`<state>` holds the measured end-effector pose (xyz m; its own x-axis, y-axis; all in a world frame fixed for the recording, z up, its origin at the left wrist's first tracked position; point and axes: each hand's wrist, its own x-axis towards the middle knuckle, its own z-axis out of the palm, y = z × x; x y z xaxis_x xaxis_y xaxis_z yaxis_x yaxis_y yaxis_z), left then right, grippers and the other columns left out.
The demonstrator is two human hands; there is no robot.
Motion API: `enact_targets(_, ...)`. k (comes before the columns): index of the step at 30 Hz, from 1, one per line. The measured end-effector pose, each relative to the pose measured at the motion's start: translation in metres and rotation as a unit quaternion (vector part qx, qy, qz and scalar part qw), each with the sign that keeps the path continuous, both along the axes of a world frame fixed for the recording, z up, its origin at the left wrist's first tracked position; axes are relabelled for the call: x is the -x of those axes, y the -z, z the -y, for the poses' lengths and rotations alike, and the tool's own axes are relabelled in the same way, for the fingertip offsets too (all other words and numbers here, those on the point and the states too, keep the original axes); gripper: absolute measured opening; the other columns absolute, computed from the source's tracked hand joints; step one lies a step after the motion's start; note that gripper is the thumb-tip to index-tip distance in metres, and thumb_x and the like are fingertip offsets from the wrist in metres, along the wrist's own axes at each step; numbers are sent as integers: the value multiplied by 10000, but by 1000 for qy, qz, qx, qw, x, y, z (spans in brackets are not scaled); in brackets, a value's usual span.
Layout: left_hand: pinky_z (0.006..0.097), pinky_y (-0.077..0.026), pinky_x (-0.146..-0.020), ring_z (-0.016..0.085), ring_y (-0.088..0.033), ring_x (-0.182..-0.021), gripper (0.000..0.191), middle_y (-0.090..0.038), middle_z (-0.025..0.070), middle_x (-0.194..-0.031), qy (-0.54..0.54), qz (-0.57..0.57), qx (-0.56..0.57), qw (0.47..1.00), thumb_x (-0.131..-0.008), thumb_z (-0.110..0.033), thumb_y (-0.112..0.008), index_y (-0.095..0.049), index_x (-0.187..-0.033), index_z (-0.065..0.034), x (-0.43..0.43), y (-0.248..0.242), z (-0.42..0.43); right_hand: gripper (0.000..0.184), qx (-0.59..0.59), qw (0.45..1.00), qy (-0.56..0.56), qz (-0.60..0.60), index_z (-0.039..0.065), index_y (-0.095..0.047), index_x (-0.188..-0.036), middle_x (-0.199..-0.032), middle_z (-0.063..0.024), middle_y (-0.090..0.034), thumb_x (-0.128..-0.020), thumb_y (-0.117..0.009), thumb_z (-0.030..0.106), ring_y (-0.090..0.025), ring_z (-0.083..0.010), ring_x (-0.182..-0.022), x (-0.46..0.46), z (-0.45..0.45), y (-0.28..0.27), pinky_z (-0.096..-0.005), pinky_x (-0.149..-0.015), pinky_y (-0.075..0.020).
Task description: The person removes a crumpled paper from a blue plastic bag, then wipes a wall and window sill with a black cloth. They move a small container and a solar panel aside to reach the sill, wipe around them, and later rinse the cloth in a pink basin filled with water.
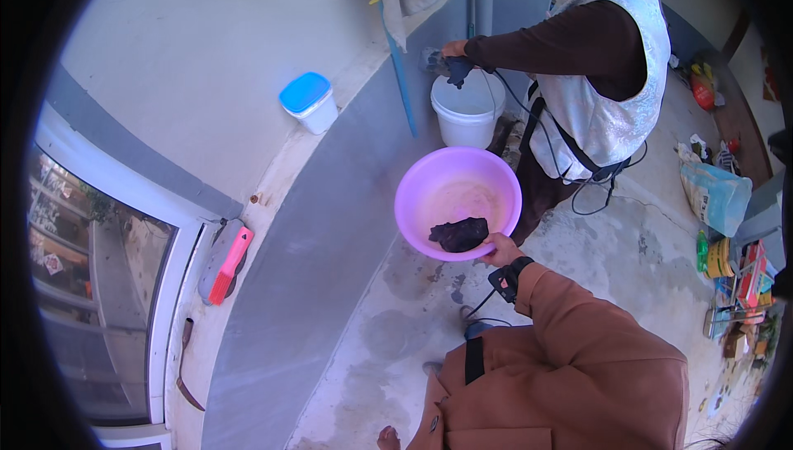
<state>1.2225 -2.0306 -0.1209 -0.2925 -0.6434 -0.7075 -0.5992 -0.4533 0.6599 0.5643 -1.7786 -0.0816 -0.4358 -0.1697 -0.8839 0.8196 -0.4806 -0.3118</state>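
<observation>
My right hand [503,250] grips the near rim of a purple plastic basin [409,202]. A wet-looking black cloth [460,235] lies inside it against the near wall, close to my fingers. Only a small part of my left hand [389,439] shows at the bottom edge, beside my brown coat; what its fingers do is hidden. Just beyond the basin stands a white plastic bucket [469,128] with a wire handle. Over the bucket, a masked co-worker's hand [455,49] is at a dark cloth [460,71].
The co-worker [610,78] stands at the far right, with black cables hanging at the waist. Along the wall ledge are a blue-lidded tub [310,103], a pink-handled brush [232,264] and a sickle [186,363]. A blue pole [401,81] leans on the wall. Clutter [746,289] lines the right side.
</observation>
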Motion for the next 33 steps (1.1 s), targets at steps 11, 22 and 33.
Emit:
enact_targets(11, 269, -432, -508, 115, -500, -567, 80, -541, 25, -644, -16, 24, 0, 1000, -798, -84, -563, -582, -745, -28, -30, 8, -8, 231, 25, 1000, 7, 17, 9, -466, -978, -918, -142, -511, -761, -543, 25, -544, -309, -873, 2, -2, 18, -520, -768, -475)
enact_targets(22, 278, -490, -559, 149, -581, -636, 246, -610, 65, -750, 3, 43, 2, 999, -819, -106, -609, -568, -1032, 11, -7, -15, -11, 244, -6, 1000, -25, -6, -77, -479, -992, -1057, -207, -531, -782, -466, 46, -526, -331, -996, 3, 6, 16, -438, -860, -447)
enact_targets(33, 235, -444, -534, 117, -531, -600, 209, -571, 34, -706, -27, 37, -17, 999, -825, -70, -555, -564, -1009, 27, 3, -35, -21, 227, 50, 998, -32, 9, -6, -466, -988, -949, -151, -520, -776, -537, 34, -547, -331, -914, 7, -3, 35, -553, -813, -467)
